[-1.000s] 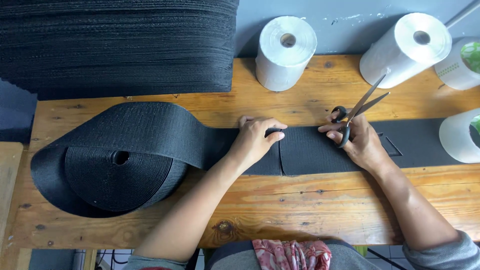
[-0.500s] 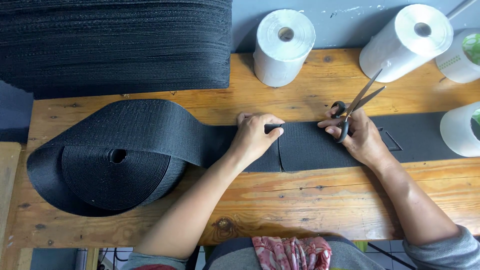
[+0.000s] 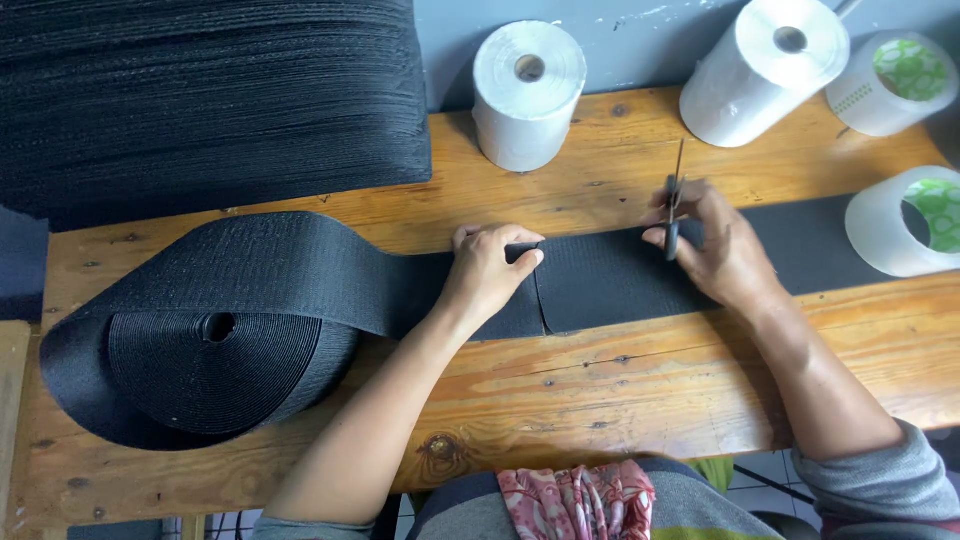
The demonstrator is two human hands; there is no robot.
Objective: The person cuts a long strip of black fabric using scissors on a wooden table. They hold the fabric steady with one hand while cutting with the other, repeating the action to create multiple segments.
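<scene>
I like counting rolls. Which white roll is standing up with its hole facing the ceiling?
The white roll at the back middle of the wooden table. The other three, to its right, lie tipped over.

Far left: stacked webbing [image 3: 200, 100] behind the big roll [image 3: 215, 330].
Middle: strip [image 3: 610, 280] runs right from the roll across the surface [image 3: 600, 390].
Rear: paper rolls [image 3: 528, 92] behind the strip.
Far right: tape rolls [image 3: 905, 220].

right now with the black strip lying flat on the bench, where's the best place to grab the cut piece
Probably its free near-side edge, coming from the person's side. The cut piece lies flat on the wooden bench, so pinching an edge suits it; the right hand with the scissors covers its far right part.
</scene>
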